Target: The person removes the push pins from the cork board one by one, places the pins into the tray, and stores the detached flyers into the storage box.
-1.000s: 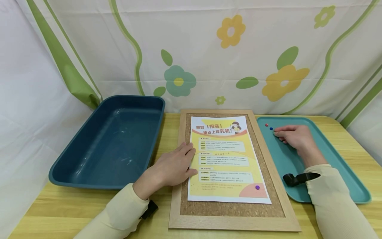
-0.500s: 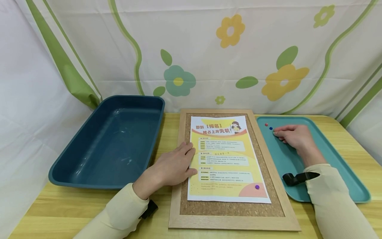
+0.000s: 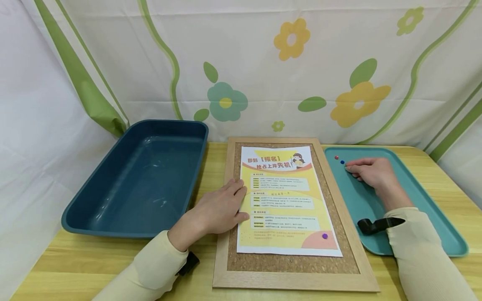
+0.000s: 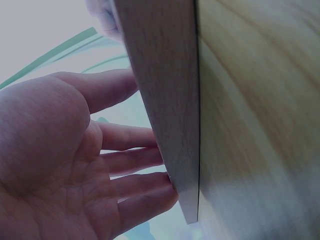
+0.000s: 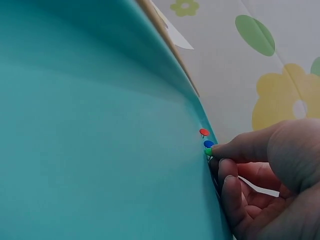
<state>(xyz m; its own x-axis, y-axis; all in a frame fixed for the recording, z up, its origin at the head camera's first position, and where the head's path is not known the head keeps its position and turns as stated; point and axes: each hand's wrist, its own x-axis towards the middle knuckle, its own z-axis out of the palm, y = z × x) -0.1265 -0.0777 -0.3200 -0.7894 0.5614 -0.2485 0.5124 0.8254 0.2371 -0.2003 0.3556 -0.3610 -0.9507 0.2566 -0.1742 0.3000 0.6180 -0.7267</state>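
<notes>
My right hand [image 3: 373,173] is over the teal tray [image 3: 421,221], its thumb and forefinger pinching a green thumbtack [image 5: 208,151], visible in the right wrist view. Close by lie a blue thumbtack [image 3: 342,161] and a red thumbtack [image 3: 337,157]. With fingers extended, my left hand [image 3: 216,211] rests on the left side of a wood-framed corkboard [image 3: 293,264], fingertips at the edge of a printed yellow poster [image 3: 280,200]. A purple thumbtack [image 3: 324,236] sits at the poster's lower right corner. The left wrist view shows the palm beside the wooden frame [image 4: 165,90].
To the left stands a deep dark-blue bin [image 3: 132,188] near the corkboard. Everything is on a wood-grain table [image 3: 94,267]. Behind it hangs a white curtain [image 3: 256,54] with printed flowers.
</notes>
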